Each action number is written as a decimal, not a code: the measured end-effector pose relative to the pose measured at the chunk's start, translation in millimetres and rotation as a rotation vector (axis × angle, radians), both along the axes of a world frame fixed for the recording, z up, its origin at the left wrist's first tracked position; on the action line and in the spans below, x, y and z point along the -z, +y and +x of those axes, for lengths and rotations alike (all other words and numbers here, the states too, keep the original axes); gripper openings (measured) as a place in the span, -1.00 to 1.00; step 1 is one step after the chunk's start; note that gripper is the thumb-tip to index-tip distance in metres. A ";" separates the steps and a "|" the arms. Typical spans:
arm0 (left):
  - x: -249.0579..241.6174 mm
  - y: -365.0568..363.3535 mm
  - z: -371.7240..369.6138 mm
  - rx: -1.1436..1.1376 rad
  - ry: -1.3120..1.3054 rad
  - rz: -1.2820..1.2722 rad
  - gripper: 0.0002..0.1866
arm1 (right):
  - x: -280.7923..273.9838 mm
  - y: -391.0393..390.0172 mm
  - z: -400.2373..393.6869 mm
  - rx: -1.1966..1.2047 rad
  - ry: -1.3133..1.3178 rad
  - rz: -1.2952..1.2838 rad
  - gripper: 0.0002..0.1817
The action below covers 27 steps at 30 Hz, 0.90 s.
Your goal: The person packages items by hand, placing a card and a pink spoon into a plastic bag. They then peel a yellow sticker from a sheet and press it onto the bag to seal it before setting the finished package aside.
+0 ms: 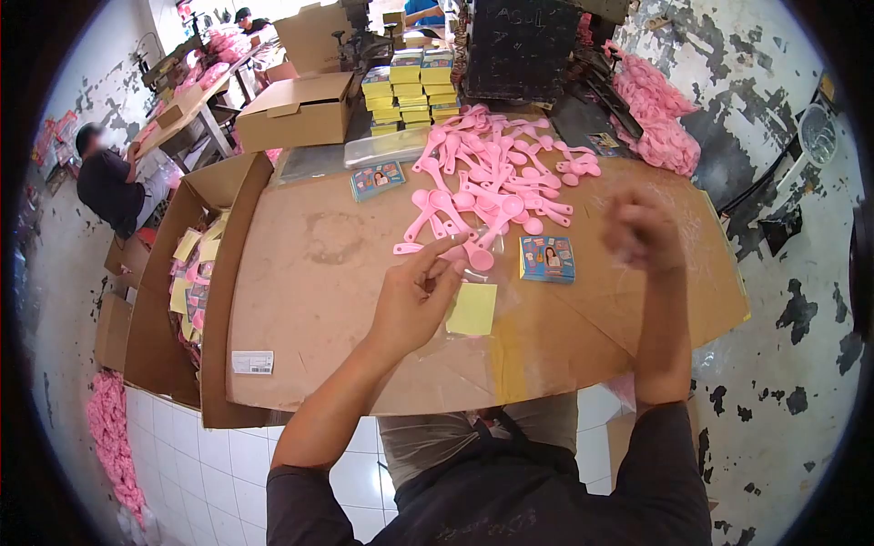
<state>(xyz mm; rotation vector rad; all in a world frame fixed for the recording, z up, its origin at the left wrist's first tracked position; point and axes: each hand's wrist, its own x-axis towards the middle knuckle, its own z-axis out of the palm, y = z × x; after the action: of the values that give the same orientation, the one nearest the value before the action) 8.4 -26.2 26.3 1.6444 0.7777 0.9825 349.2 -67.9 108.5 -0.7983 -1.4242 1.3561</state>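
Observation:
My left hand (411, 302) is closed in a pinch at the top of a small clear plastic bag with a yellow card (472, 309) in it. Its index finger reaches to the near edge of a heap of pink measuring spoons (496, 168), right by one spoon's round bowl (480, 259). My right hand (643, 229) is raised over the right side of the cardboard-covered table, smeared by motion, so its fingers do not show clearly. Between the hands lies a stack of blue printed cards (547, 260).
An open carton (211, 364) holding packed bags stands at the table's left edge. Toward the back are another card stack (377, 180), a clear-lidded case (387, 147), stacked yellow-edged card bundles (410, 86) and a closed box (296, 109). A person (114, 177) sits far left.

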 end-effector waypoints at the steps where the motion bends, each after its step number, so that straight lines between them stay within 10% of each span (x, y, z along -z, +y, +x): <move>1: 8.4 4.3 0.4 -0.007 -0.043 -0.006 -0.55 | 10.2 -3.0 36.2 -0.054 0.137 0.030 -0.90; 3: 11.7 5.2 -0.5 -0.017 -0.070 -0.024 -0.54 | 28.8 -2.6 112.1 -0.127 0.294 0.121 -0.82; 7: 9.6 3.1 3.5 -0.061 -0.108 0.014 -0.53 | 53.0 4.8 170.6 0.776 -1.134 0.476 -0.68; 12: 14.7 5.4 4.6 -0.062 -0.138 0.006 -0.58 | 55.9 -17.4 167.9 1.042 -1.247 0.286 -0.59; 15: 9.0 3.6 6.5 -0.053 -0.164 -0.082 -0.61 | 48.2 -4.5 148.6 0.853 -0.833 0.100 -0.68; 18: 11.5 5.3 6.4 -0.038 -0.197 -0.114 -0.64 | 66.7 8.4 106.5 0.780 -1.184 0.536 -0.71; 27: 11.6 8.3 2.3 0.047 -0.168 -0.201 -0.68 | 70.8 16.3 -99.2 0.039 -0.435 0.094 -0.58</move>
<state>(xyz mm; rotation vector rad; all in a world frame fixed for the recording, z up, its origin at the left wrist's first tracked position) 10.8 -17.9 14.8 1.3826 0.6976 0.9627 249.9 -51.6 37.7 -1.0983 -1.7814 1.1166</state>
